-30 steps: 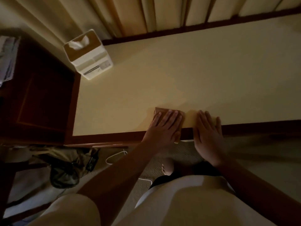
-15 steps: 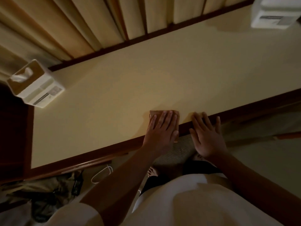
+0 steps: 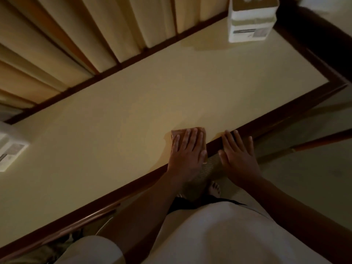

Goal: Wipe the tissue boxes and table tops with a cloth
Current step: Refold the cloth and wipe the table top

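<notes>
wiping the table top along its near edge

the left hand (image 3: 187,151) lies flat, fingers straight, pressing the folded cloth (image 3: 180,133) onto the table top (image 3: 133,121) just inside its dark near rim. the right hand (image 3: 238,151) rests flat beside it on the rim, holding nothing. the table wipe seems under way; the next stroke likely needs a push toward the far tissue box (image 3: 249,29) at the right corner. the left tissue box (image 3: 11,149) waits too.

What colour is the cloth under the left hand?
Brown: the small folded brown cloth under the left hand, clearest in the head view.
</notes>
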The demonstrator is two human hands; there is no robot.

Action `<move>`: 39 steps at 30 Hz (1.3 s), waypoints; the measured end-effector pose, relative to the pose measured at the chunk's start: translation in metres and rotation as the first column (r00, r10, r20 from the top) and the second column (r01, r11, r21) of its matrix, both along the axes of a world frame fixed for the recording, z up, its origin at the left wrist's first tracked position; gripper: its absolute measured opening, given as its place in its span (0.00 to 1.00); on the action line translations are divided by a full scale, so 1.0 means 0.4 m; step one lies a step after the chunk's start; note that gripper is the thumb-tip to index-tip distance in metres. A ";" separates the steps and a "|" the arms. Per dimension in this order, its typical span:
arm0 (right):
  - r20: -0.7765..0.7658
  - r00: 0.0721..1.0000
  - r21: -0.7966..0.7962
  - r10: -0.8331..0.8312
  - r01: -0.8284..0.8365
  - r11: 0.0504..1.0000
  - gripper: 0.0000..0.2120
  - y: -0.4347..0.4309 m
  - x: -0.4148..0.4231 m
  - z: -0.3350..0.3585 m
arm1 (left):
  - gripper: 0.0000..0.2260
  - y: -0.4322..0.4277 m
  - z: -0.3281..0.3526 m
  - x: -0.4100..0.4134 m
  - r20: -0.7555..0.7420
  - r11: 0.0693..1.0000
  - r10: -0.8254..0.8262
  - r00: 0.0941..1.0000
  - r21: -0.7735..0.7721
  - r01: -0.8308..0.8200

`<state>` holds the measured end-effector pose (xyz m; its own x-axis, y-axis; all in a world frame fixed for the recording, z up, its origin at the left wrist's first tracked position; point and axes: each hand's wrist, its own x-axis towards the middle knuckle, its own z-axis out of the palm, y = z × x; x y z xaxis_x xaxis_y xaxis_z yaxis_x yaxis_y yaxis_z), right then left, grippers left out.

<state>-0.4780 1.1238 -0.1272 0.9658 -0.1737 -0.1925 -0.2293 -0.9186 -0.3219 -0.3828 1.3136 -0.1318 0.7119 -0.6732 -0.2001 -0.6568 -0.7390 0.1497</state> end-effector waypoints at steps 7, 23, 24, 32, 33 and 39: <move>0.001 0.998 -0.024 -0.063 0.063 0.998 0.33 -0.082 0.028 0.002 | 0.30 -0.150 0.001 0.042 -0.016 0.996 -0.088 0.996 -0.005 0.088; 0.058 0.970 -0.017 -0.238 0.239 0.971 0.33 -0.221 0.132 0.006 | 0.32 -0.335 0.004 0.176 -0.066 0.947 -0.322 0.944 -0.029 0.321; 0.065 0.964 -0.019 -0.256 0.258 0.966 0.33 -0.236 0.132 0.004 | 0.32 -0.347 0.005 0.178 -0.068 0.944 -0.329 0.942 -0.030 0.328; 0.027 0.939 0.000 -0.342 0.342 0.940 0.35 -0.437 0.122 0.000 | 0.29 -0.547 -0.012 0.197 0.019 0.920 -0.386 0.922 -0.072 0.386; 0.027 0.938 0.007 -0.345 0.345 0.938 0.35 -0.458 0.125 0.003 | 0.29 -0.573 -0.010 0.203 0.017 0.922 -0.381 0.924 -0.072 0.381; -0.001 0.929 0.028 -0.371 0.371 0.928 0.35 -0.649 0.116 0.009 | 0.29 -0.767 0.000 0.210 0.000 0.937 -0.347 0.938 -0.042 0.347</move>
